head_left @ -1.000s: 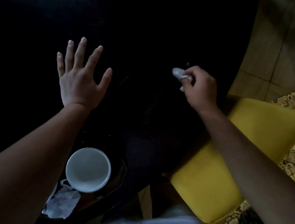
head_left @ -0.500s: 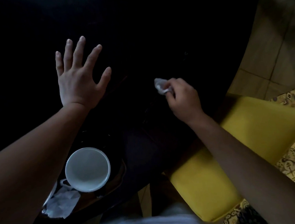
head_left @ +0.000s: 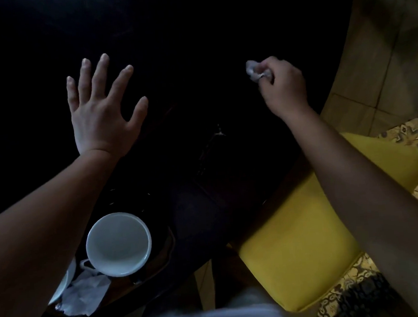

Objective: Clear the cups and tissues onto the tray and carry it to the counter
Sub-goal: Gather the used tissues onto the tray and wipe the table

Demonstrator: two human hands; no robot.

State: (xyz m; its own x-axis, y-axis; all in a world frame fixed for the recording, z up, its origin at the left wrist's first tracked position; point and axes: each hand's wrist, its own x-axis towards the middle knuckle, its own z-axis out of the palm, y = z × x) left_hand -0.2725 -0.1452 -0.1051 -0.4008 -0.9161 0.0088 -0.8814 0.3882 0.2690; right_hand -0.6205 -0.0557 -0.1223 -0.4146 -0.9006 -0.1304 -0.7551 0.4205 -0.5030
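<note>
**Right hand pinches a tissue wad over the dark table; left hand spread flat**

The left hand [head_left: 101,109] reaches forward over the dark table [head_left: 192,29], palm down, all five fingers spread wide and straight, holding nothing; whether it touches the top cannot be told in the dim light. The right hand [head_left: 282,87] is curled into a loose fist towards the table's right edge, knuckles up, forearm slanting back over the yellow chair seat [head_left: 297,246]; its fingertips are pressed together on a small crumpled tissue [head_left: 255,71] that sticks out to the left of them. At the near left edge sits the dark tray [head_left: 158,257]; on it stands a white cup [head_left: 118,244], upright, mouth up, empty; touching the cup's near left side lies a second crumpled tissue [head_left: 85,294], partly under the left forearm.
</note>
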